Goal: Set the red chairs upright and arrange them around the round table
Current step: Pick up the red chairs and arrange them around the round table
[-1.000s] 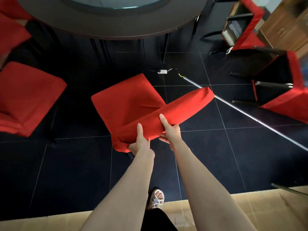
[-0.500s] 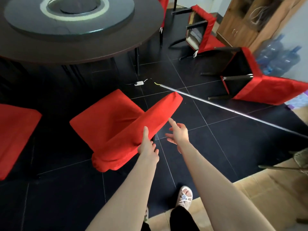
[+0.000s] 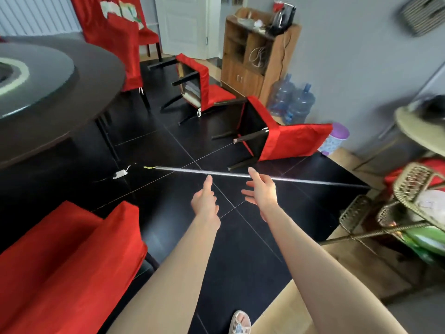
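The dark round table (image 3: 57,121) fills the upper left. An upright red chair (image 3: 69,256) stands at the lower left, clear of both hands. Ahead, a red chair (image 3: 284,138) lies tipped on its side with its dark legs pointing toward me. Farther back, a second red chair (image 3: 199,85) lies on its side too. Behind the table stands another red chair (image 3: 115,42), upright. My left hand (image 3: 204,203) and my right hand (image 3: 261,190) reach forward over the black floor, fingers spread and holding nothing, short of the nearer fallen chair.
A long metal rod (image 3: 240,175) lies across the floor just beyond my hands, with a small white box (image 3: 119,174) at its left end. A wooden cabinet (image 3: 255,51), two water jugs (image 3: 292,102) and a wicker rack (image 3: 409,206) line the right side.
Both hands let go of the near chair's backrest and now reach forward open. The view swung right and up, from that chair toward the two fallen chairs.
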`<state>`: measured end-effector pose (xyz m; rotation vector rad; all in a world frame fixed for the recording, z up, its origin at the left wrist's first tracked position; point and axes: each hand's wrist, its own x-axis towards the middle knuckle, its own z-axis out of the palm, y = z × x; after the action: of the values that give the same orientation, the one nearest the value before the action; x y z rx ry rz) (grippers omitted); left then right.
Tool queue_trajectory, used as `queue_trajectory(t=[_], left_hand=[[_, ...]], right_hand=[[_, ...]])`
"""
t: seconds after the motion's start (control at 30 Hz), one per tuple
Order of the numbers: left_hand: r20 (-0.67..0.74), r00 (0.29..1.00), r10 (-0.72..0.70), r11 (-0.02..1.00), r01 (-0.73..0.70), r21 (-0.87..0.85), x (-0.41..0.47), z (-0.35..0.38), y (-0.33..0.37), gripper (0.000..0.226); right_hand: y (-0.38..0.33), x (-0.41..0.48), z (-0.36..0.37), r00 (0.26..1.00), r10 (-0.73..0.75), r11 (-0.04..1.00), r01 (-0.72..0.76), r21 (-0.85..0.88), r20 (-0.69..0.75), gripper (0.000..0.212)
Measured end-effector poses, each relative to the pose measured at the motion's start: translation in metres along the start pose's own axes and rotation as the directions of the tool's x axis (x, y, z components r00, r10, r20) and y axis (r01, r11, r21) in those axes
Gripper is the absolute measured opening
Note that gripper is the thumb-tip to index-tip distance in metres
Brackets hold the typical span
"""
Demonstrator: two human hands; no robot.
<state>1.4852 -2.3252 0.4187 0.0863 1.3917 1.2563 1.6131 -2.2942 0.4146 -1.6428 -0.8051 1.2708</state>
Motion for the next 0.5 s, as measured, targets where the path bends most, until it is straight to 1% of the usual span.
queue_trajectory(t=[0.07, 0.1, 0.23, 0.33, 0.5], left_hand=[[0.035, 0.999, 0.027, 0.999, -0.028, 0.019, 0.002, 0.052, -0.004, 0.028], [0.043, 0.998, 0.039, 0.999, -0.040, 0.016, 0.004, 0.064, -0.005, 0.028], [0.131, 0.988, 0.081, 0.993, -0.091, 0.076, 0.006, 0.154, -0.010, 0.029], [0.213, 0.972, 0.095, 0.983, -0.125, 0.132, 0.009, 0.208, -0.014, 0.028], [0.273, 0.956, 0.105, 0.971, -0.158, 0.179, 0.031, 0.278, -0.015, 0.026]], right_hand=[[-0.019, 0.030, -0.037, 0.999, -0.020, 1.000, 0.020, 0.019, -0.028, 0.050], [-0.025, 0.037, -0.047, 0.999, -0.024, 1.000, 0.025, 0.018, -0.038, 0.048], [-0.060, 0.088, -0.110, 0.991, -0.065, 0.995, 0.072, 0.062, -0.113, 0.044], [-0.078, 0.118, -0.144, 0.984, -0.075, 0.993, 0.088, 0.076, -0.162, 0.046], [-0.103, 0.171, -0.177, 0.973, -0.092, 0.987, 0.117, 0.112, -0.210, 0.045]])
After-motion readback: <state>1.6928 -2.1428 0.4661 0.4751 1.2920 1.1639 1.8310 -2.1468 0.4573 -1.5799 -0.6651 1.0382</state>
